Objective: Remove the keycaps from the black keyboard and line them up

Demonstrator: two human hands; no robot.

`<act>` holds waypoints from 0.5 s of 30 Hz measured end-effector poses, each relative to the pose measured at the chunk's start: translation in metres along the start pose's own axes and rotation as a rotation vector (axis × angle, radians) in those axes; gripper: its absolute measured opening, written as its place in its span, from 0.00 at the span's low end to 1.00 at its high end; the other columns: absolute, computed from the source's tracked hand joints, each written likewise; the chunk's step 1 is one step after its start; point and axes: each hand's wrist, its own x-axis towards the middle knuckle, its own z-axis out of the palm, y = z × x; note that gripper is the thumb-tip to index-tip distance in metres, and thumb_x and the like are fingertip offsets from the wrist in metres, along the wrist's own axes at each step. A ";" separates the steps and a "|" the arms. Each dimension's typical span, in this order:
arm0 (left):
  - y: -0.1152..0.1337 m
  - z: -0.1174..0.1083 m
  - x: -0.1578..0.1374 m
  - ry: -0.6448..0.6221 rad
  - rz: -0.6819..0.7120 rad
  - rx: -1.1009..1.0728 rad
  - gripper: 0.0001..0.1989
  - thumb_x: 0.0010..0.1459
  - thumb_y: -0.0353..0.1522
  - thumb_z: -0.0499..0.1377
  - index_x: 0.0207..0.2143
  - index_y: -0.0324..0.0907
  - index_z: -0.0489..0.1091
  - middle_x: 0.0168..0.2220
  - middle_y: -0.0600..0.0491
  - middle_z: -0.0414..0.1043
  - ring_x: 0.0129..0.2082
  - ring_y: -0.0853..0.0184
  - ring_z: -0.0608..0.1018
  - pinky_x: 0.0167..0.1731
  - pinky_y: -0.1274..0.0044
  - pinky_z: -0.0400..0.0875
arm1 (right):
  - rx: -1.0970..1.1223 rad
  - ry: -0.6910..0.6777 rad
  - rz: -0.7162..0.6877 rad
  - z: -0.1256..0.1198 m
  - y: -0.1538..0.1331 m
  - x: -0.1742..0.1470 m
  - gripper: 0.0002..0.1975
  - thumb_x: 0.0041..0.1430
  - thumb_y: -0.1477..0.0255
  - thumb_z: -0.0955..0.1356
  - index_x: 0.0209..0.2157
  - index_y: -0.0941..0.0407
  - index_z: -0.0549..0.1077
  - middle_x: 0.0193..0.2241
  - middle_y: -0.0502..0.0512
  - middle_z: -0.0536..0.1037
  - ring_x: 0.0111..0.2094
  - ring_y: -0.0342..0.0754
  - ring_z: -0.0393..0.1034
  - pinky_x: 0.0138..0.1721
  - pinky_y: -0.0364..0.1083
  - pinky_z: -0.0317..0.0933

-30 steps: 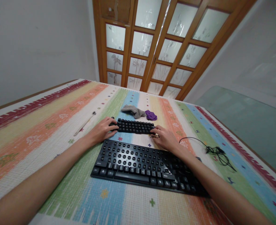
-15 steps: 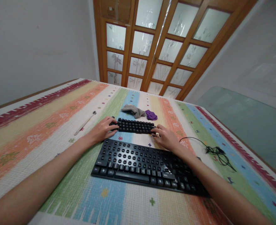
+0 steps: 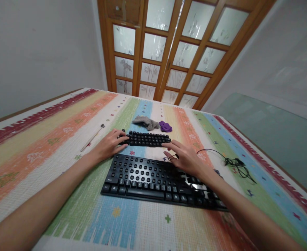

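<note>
Rows of loose black keycaps (image 3: 149, 139) lie together on the cloth, beyond a black keyboard (image 3: 145, 193). Many of the keyboard's upper keys are bare stems, while its front rows still carry caps. My left hand (image 3: 113, 143) rests at the left end of the loose rows, thumb and fingers apart, fingertips touching the end caps. At the right end, my right hand (image 3: 183, 157) reaches its index finger onto the nearest caps. A thin wire tool, seemingly a keycap puller (image 3: 172, 157), is held in that hand by the thumb, partly hidden.
Behind the keycaps lie a grey cloth (image 3: 146, 122) and a purple cloth (image 3: 165, 126). A thin brush (image 3: 93, 137) lies at left. The keyboard's coiled cable (image 3: 235, 163) is at right. A striped tablecloth (image 3: 153, 230) covers the table; glazed doors (image 3: 156, 62) stand behind.
My right index finger has stretched out over the right end of the keycap rows, and the hand has opened a little around the wire tool. The left hand stays at the left end.
</note>
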 end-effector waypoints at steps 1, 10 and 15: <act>0.001 -0.002 -0.001 0.002 -0.012 0.000 0.13 0.66 0.35 0.54 0.47 0.41 0.74 0.45 0.45 0.71 0.47 0.58 0.70 0.48 0.62 0.71 | 0.019 0.026 -0.035 -0.006 -0.009 -0.003 0.15 0.67 0.70 0.62 0.52 0.57 0.72 0.41 0.60 0.78 0.36 0.49 0.74 0.34 0.45 0.66; 0.008 -0.021 -0.014 0.036 -0.076 0.080 0.14 0.66 0.36 0.52 0.45 0.39 0.74 0.44 0.44 0.72 0.46 0.57 0.71 0.49 0.61 0.70 | 0.190 0.239 -0.364 -0.069 -0.096 -0.025 0.17 0.63 0.77 0.65 0.51 0.47 0.69 0.25 0.45 0.76 0.20 0.41 0.67 0.19 0.42 0.58; 0.012 -0.029 -0.016 0.074 -0.096 0.102 0.13 0.65 0.35 0.54 0.45 0.40 0.75 0.43 0.45 0.72 0.46 0.57 0.72 0.51 0.60 0.68 | 0.338 0.296 -0.183 -0.094 -0.127 -0.034 0.05 0.59 0.65 0.69 0.38 0.45 0.74 0.18 0.47 0.72 0.17 0.47 0.67 0.13 0.45 0.62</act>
